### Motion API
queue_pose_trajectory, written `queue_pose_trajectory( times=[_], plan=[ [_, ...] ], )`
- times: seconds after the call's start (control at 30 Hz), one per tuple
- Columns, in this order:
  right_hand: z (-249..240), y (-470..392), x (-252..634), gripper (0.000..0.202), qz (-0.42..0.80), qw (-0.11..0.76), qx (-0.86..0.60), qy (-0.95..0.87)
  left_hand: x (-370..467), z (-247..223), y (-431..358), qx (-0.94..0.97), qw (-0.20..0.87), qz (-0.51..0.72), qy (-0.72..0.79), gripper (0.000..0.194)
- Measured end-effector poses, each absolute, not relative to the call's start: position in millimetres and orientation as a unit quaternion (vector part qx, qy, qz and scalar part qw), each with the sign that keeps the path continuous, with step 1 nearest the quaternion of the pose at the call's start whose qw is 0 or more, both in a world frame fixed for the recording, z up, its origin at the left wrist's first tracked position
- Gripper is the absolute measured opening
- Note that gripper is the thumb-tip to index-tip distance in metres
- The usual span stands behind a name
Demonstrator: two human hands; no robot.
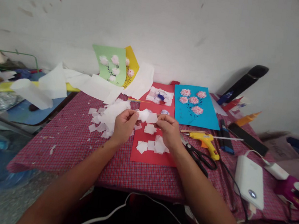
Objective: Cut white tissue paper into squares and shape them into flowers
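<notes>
Between my two hands, above a red sheet (151, 159), are white tissue paper pieces (148, 116). My left hand (125, 124) pinches their left end between thumb and fingers. At the right end my right hand (168, 128) pinches a piece the same way. Small stacks of white paper squares (150, 128) lie on the red sheet below, with more squares (158, 145) nearer its front edge. A heap of cut white paper (113, 116) spreads beside my left hand. Beyond my hands, purple-stained tissue (160, 96) rests on the sheet's far part.
Right of the sheet lie black scissors (198, 157), a yellow glue gun (206, 141) and a white power bank (250, 182) with cables. A blue card with paper flowers (196, 112) lies behind. A green flower card (112, 63) leans on the wall. A tissue roll (32, 93) lies left.
</notes>
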State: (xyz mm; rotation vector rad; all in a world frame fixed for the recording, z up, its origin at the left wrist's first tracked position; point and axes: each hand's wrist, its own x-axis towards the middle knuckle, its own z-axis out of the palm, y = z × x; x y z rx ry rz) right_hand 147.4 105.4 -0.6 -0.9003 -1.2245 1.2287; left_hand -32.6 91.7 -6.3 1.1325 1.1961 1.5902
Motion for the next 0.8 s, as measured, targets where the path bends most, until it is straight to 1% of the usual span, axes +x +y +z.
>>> queue_pose_trajectory(
  times=[0.1, 0.23, 0.43, 0.53, 0.57, 0.63, 0.73, 0.8],
  plan=[
    [0, 107, 150, 0.008, 0.536, 0.580, -0.378, -0.483, -32, -8, 94, 0.429, 0.426, 0.643, 0.471, 0.022],
    [2, 107, 151, 0.009, 0.546, 0.582, -0.375, -0.471, -32, -10, 95, 0.425, 0.427, 0.645, 0.470, 0.021],
    [1, 108, 151, 0.008, 0.518, 0.636, -0.367, -0.439, -33, -11, 97, 0.395, 0.446, 0.655, 0.464, 0.020],
    [2, 108, 154, 0.010, 0.492, 0.640, -0.370, -0.459, -34, -11, 99, 0.379, 0.459, 0.658, 0.461, 0.021],
    [3, 108, 156, 0.011, 0.466, 0.635, -0.378, -0.487, -34, -11, 99, 0.376, 0.462, 0.659, 0.459, 0.021],
    [6, 108, 159, 0.014, 0.370, 0.606, -0.400, -0.579, -34, -11, 99, 0.372, 0.465, 0.662, 0.455, 0.021],
    [10, 107, 164, 0.013, 0.170, 0.500, -0.414, -0.742, -33, -11, 99, 0.369, 0.465, 0.666, 0.452, 0.021],
    [10, 106, 165, 0.010, 0.075, 0.425, -0.415, -0.801, -33, -11, 99, 0.368, 0.463, 0.665, 0.457, 0.021]
  ],
)
